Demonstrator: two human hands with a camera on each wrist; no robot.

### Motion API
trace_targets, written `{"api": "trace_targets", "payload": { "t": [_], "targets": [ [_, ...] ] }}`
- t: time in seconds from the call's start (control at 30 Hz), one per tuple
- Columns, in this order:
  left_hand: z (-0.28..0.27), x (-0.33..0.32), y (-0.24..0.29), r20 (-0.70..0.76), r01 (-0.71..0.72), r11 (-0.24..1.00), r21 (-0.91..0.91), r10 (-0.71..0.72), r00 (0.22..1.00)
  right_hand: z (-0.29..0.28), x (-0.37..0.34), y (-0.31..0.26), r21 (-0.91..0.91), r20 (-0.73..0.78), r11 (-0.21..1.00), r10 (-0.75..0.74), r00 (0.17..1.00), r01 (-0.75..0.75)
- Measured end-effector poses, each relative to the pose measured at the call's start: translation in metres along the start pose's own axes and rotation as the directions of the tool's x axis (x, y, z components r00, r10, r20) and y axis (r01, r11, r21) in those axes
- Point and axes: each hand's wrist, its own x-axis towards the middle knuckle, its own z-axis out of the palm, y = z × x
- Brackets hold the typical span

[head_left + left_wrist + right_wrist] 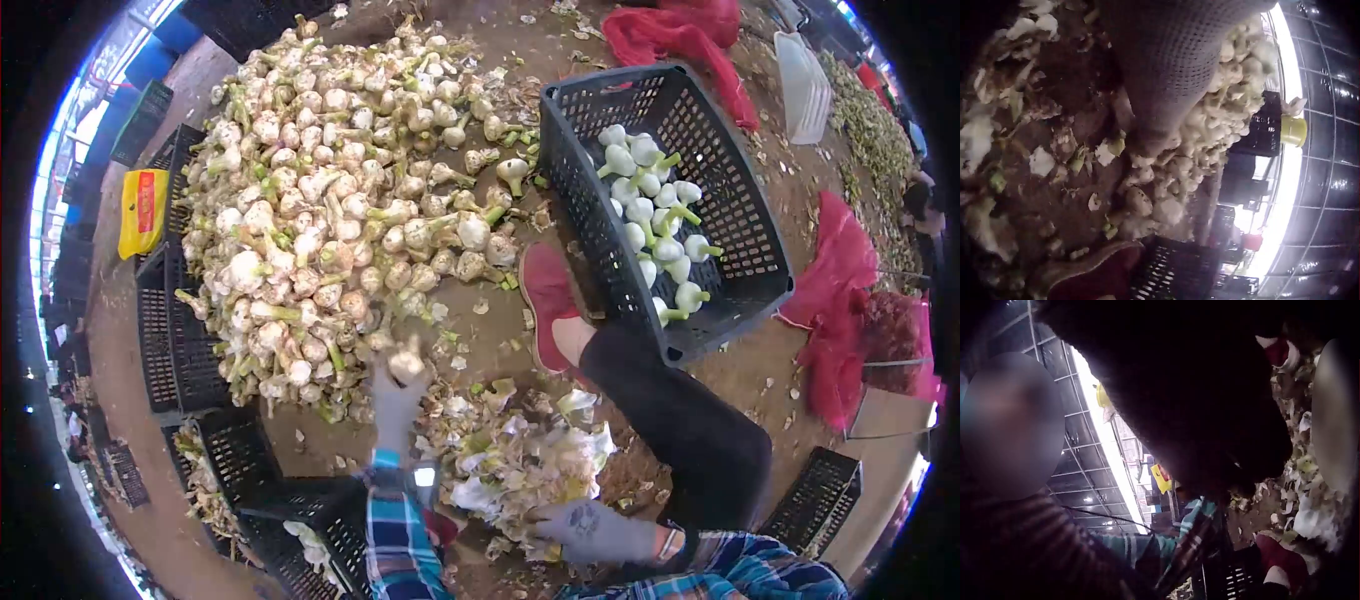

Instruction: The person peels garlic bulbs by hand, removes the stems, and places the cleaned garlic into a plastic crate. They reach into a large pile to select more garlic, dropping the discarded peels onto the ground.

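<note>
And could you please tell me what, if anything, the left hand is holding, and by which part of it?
The left hand appears to hold a garlic bulb by its rounded body, though blur hides the exact grip.

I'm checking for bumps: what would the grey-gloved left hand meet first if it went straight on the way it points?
Probably the big heap of off-white garlic bulbs, just ahead of the left hand and the round whitish bulb at its far end; blur leaves the gap unclear.
</note>
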Motion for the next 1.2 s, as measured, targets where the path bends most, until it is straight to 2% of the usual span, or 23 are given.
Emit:
{"api": "trace_targets", "payload": {
  "t": [0.07,0.13,0.17,0.2,0.23,0.27,0.3,0.33,0.37,0.4,0.47,0.5,0.6,0.7,0.83,0.9,0.97,1.03,1.07,1.1,1.13,1.17,1.2],
  "targets": [
    [-0.011,-0.048,0.020,0.099,0.129,0.911,-0.392,-0.098,0.990,0.008,-0.001,0.005,0.049,-0.070,0.999,0.006,0.998,-0.003],
    [-0.017,-0.094,0.003,0.250,0.190,0.914,-0.360,-0.102,0.963,0.003,-0.001,-0.003,0.090,-0.140,0.996,0.023,0.990,-0.010],
    [-0.018,-0.118,0.030,0.142,0.064,0.924,-0.377,-0.011,0.990,-0.006,0.005,-0.011,0.254,-0.139,0.939,0.274,0.952,-0.233],
    [-0.020,-0.144,0.056,0.036,-0.057,0.923,-0.380,0.077,0.996,-0.012,0.010,-0.020,0.411,-0.092,0.802,0.508,0.856,-0.432],
    [-0.020,-0.161,0.053,0.206,0.075,0.905,-0.418,0.014,0.978,-0.020,0.014,-0.025,0.415,-0.095,0.801,0.510,0.855,-0.432],
    [-0.018,-0.183,0.079,0.055,-0.063,0.913,-0.403,0.093,0.994,-0.027,0.019,-0.027,0.672,-0.029,0.601,0.606,0.795,-0.433],
    [-0.022,-0.197,0.088,0.125,-0.045,0.930,-0.366,0.097,0.987,-0.028,0.019,-0.029,0.858,0.068,0.338,0.671,0.739,-0.386],
    [-0.025,-0.210,0.092,0.192,-0.031,0.944,-0.327,0.098,0.976,-0.021,0.016,-0.025,0.860,0.066,0.338,0.670,0.739,-0.383],
    [-0.025,-0.216,0.093,0.217,-0.157,0.972,-0.177,0.194,0.957,-0.017,0.016,-0.023,0.868,-0.077,0.427,0.621,0.780,-0.254],
    [-0.025,-0.224,0.094,0.219,-0.158,0.972,-0.175,0.195,0.956,-0.014,0.012,-0.025,0.913,-0.102,0.371,0.609,0.787,-0.169],
    [-0.022,-0.235,0.106,0.273,-0.345,0.938,0.019,0.327,0.905,-0.020,0.010,-0.037,0.948,-0.127,0.308,0.596,0.793,-0.080],
    [-0.023,-0.238,0.117,0.221,-0.459,0.888,0.030,0.442,0.869,-0.029,0.010,-0.044,0.855,-0.158,0.476,0.619,0.769,-0.208],
    [-0.026,-0.243,0.127,0.296,-0.474,0.867,0.157,0.416,0.860,-0.021,0.003,-0.033,0.736,-0.204,0.620,0.585,0.785,-0.271],
    [-0.027,-0.248,0.121,0.259,-0.472,0.874,0.111,0.433,0.863,-0.032,-0.003,-0.035,0.700,-0.147,0.648,0.541,0.828,-0.299],
    [-0.031,-0.250,0.113,0.186,-0.530,0.845,0.075,0.510,0.840,-0.046,-0.005,-0.047,0.776,-0.063,0.572,0.490,0.869,-0.266],
    [-0.034,-0.250,0.123,0.182,-0.496,0.863,0.092,0.475,0.861,-0.046,-0.004,-0.046,0.791,-0.020,0.543,0.483,0.875,-0.282],
    [-0.029,-0.254,0.121,0.177,-0.462,0.880,0.109,0.440,0.881,-0.046,-0.003,-0.043,0.635,-0.147,0.739,0.402,0.904,-0.226],
    [-0.016,-0.263,0.108,-0.023,-0.304,0.940,-0.155,0.304,0.952,-0.055,-0.004,-0.046,0.657,-0.076,0.701,0.427,0.901,-0.277],
    [-0.017,-0.265,0.110,-0.020,-0.302,0.940,-0.157,0.303,0.953,-0.057,-0.005,-0.047,0.673,-0.006,0.664,0.446,0.895,-0.326],
    [-0.019,-0.268,0.114,0.088,-0.017,0.908,-0.418,0.059,0.994,-0.049,-0.006,-0.039,0.673,-0.005,0.663,0.448,0.894,-0.329],
    [-0.020,-0.271,0.115,0.253,0.277,0.744,-0.608,-0.150,0.956,-0.034,-0.007,-0.024,0.515,-0.198,0.834,0.342,0.919,-0.199],
    [-0.022,-0.268,0.112,0.306,0.310,0.685,-0.659,-0.133,0.943,-0.031,-0.005,-0.023,0.310,-0.360,0.948,0.191,0.913,-0.076],
    [-0.020,-0.271,0.113,0.305,0.311,0.684,-0.659,-0.135,0.943,-0.030,-0.006,-0.024,0.311,-0.357,0.947,0.191,0.914,-0.076]
  ]
}}
